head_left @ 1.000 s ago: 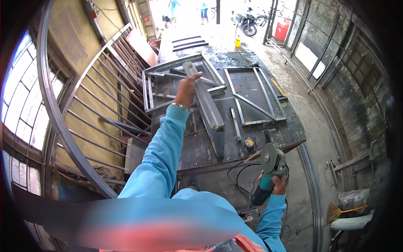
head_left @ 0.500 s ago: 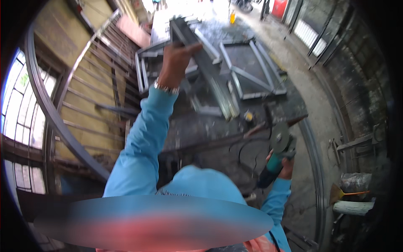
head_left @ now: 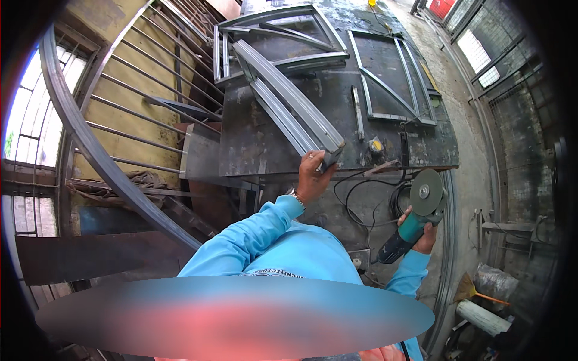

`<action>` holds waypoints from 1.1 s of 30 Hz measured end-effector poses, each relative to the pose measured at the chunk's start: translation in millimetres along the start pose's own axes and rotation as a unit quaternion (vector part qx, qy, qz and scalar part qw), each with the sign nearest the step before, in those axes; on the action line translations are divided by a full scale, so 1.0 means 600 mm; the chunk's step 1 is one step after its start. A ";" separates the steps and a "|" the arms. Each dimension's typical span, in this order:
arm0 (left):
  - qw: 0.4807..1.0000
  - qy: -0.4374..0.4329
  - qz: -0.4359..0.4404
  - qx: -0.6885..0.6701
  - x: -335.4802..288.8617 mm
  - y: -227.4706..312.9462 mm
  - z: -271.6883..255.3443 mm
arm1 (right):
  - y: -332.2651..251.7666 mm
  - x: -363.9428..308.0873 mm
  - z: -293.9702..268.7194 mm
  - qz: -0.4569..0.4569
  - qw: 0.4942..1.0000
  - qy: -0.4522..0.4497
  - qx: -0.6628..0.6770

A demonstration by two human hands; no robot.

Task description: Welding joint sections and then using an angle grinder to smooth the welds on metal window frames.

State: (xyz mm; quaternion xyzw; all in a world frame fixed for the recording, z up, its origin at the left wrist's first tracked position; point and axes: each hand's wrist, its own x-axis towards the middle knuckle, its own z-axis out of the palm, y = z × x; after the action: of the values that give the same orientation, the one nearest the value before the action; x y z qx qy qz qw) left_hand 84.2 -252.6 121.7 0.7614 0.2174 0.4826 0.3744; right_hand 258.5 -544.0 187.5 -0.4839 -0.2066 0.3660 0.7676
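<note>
My left hand (head_left: 314, 180) is closed on the near end of a long grey metal channel (head_left: 295, 107), at the front edge of the dark worktable (head_left: 250, 144). The channel lies slanting away to the far left, its far end by a welded metal frame (head_left: 283, 60). Off to the right, beyond the table's front edge, my right hand (head_left: 425, 239) grips a green and black angle grinder (head_left: 412, 230). Its round cutting disc (head_left: 428, 204) faces up; part of my fingers is hidden beneath the tool's body.
A second metal frame (head_left: 368, 90) lies on the table's right side. Nearby are a short metal bar (head_left: 357, 111) and a tape measure (head_left: 376, 145). Black cable (head_left: 349, 204) loops below the front edge. A curved metal rail (head_left: 99, 159) and a barred grille (head_left: 141, 90) stand at left.
My left hand has come back from the far part of the table to the channel's near end. The grinder stays in my right hand. The view has shifted.
</note>
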 end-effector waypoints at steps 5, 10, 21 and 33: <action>0.992 -0.013 -0.124 -0.019 -0.051 -0.023 -0.005 | -0.016 0.014 0.028 0.038 0.998 -0.034 -0.022; 0.835 -0.092 -0.333 -0.428 0.023 -0.070 -0.101 | -0.016 0.028 0.057 0.059 0.994 -0.054 -0.076; 0.840 -0.064 -0.459 -0.282 0.258 -0.118 -0.130 | 0.125 0.093 0.071 0.148 0.969 -0.197 -0.003; 0.824 -0.070 -0.487 -0.281 0.260 -0.099 -0.169 | 0.196 0.157 0.059 0.130 0.958 -0.232 -0.105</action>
State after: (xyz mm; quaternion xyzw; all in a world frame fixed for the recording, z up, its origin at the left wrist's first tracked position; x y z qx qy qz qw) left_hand 63.7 -71.0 190.6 0.4501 0.3880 0.2236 0.7726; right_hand 253.1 -420.0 94.4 -0.4866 -0.3515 0.5411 0.5890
